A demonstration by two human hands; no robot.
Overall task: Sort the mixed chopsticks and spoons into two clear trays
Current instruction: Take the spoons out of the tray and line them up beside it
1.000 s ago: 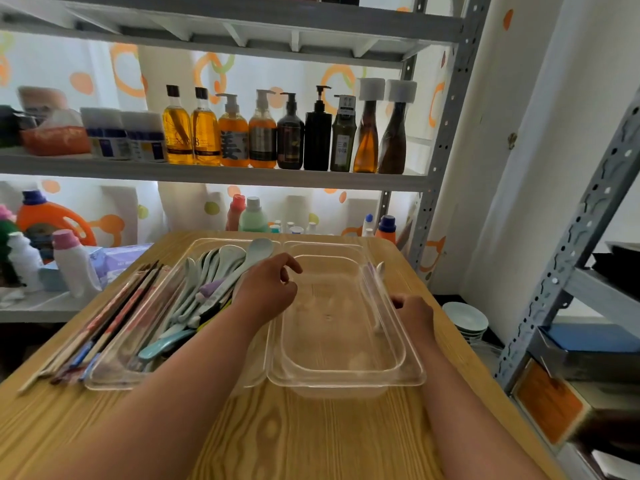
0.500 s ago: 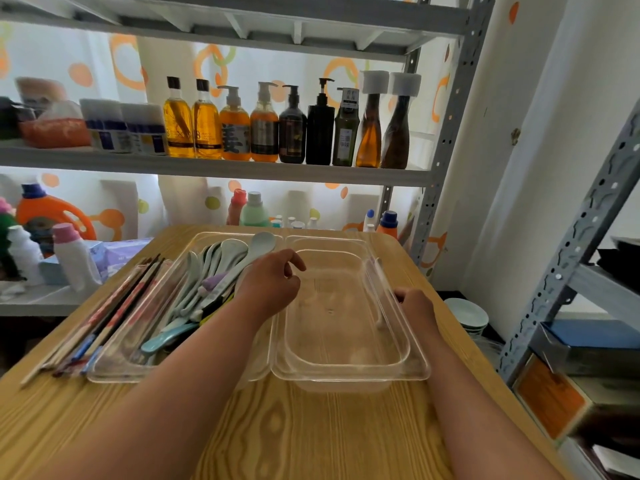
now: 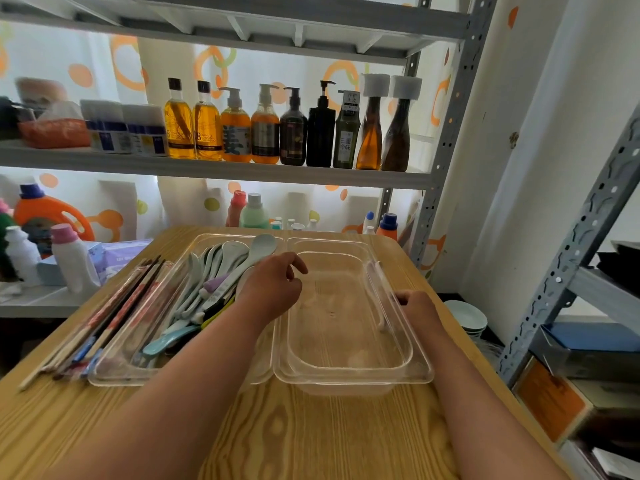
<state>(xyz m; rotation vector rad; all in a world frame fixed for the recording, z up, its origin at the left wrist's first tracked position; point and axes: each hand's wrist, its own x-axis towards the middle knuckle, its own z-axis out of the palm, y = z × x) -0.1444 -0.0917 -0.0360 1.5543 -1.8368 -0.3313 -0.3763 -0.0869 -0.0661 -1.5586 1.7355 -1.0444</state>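
Clutching the right rim of the empty clear plastic tray (image 3: 353, 379), the right hand (image 3: 417, 308) stays put, while the left hand (image 3: 273, 289) still hovers loosely curled, holding nothing.

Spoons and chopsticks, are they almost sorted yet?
Barely begun. Done: the two trays sit side by side on the table. In hand: the right hand grips the right tray by its rim; the left hand hovers, holding nothing. Left: the right tray is empty, spoons fill the left tray, and chopsticks lie along its left edge.
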